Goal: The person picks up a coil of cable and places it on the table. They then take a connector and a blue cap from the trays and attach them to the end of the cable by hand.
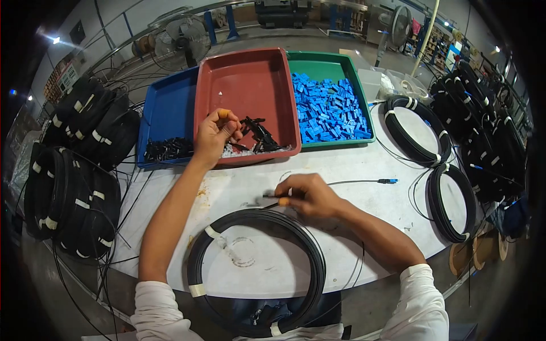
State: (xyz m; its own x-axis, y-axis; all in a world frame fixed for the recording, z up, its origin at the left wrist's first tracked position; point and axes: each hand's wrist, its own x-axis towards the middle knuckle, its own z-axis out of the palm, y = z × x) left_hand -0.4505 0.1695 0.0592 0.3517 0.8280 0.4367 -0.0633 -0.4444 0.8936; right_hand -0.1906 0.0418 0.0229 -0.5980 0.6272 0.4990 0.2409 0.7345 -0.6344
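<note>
My left hand (215, 135) is raised over the front left part of the red tray (244, 79), fingers curled in a pinch. Whatever may be between those fingertips is too small to make out. Small black parts (260, 136) and white bits lie beside it in the tray. Over the white table, my right hand (310, 196) is closed on a thin black cable (274, 205) just above the coil; its fingertips are slightly blurred. The taped black cable coil (196, 261) lies at the table's front edge, partly overhanging it. Right of that hand, a cable ends in a blue connector (388, 181).
A blue tray (170, 108) with black pieces stands left; a green tray (327, 62) full of blue connectors (330, 111) stands right. Two cable coils (418, 131) lie on the table's right side. Stacked coils (71, 199) crowd the left edge, with loose cables hanging down.
</note>
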